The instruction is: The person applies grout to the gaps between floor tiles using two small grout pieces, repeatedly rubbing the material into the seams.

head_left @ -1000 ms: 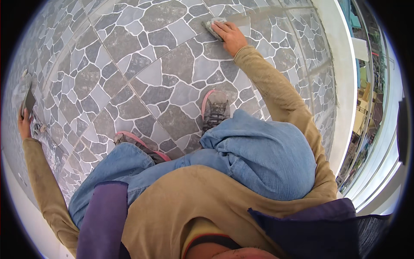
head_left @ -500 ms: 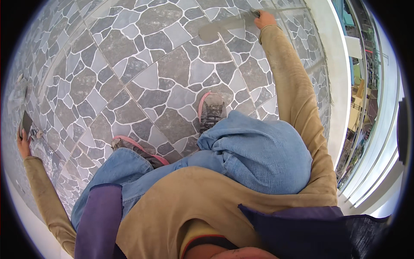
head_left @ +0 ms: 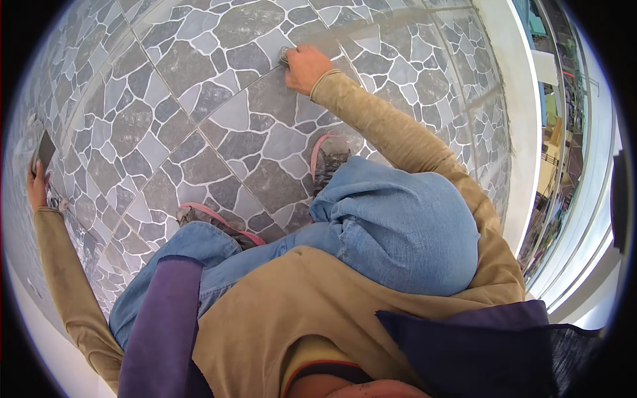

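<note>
My right hand [head_left: 309, 69] is closed around a small dark grey tool [head_left: 284, 56], mostly hidden by the fingers, whose kind I cannot make out. It is down on the stone-patterned tile floor [head_left: 219, 116], along a joint between tiles. A damp grey smear [head_left: 378, 26] runs along the joint to the right of that hand. At the far left, my left hand [head_left: 38, 186] grips a flat dark grey rectangular plate [head_left: 45, 149], tilted with its face showing.
My shoes [head_left: 328, 156] stand on the tiles below the right hand. A white raised edge [head_left: 521, 119] borders the floor on the right, with rails and clutter past it. A crumpled pale bag-like thing [head_left: 83, 242] lies by my left forearm.
My right hand has swept left and nearer along the joint with its tool, over where a thick grey patch lay. My left hand and the plate have risen slightly.
</note>
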`<state>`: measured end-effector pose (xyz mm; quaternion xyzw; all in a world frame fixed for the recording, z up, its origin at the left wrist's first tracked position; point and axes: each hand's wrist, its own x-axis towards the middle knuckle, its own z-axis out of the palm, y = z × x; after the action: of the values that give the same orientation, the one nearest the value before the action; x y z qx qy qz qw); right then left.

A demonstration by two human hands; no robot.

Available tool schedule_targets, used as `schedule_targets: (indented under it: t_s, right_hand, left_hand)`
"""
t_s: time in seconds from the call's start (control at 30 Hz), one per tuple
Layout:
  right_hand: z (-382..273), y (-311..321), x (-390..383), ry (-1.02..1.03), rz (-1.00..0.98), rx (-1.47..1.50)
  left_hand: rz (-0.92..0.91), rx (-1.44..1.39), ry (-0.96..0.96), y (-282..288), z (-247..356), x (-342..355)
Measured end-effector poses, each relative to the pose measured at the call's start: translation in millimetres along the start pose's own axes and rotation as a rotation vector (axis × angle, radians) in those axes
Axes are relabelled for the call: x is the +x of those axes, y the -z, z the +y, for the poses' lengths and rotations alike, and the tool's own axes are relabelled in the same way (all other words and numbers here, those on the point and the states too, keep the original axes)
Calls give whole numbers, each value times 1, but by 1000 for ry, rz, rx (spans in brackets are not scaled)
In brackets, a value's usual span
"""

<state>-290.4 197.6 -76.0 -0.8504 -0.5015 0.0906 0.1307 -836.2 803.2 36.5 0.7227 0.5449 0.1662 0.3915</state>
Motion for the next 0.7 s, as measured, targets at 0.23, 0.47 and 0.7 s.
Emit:
schedule_targets:
  t_s: [0.23, 0.47, 0.7]
  right_hand:
    - [56, 93, -19, -422, -143, 1371]
    - [100, 107, -18, -316, -291, 945]
    - [53, -4, -20, 363, 127, -243]
  left_hand:
    - [-17, 85, -80, 6, 15, -23]
    - [20, 161, 35, 47, -12, -40]
    - [-18, 112, -45, 9, 27, -31]
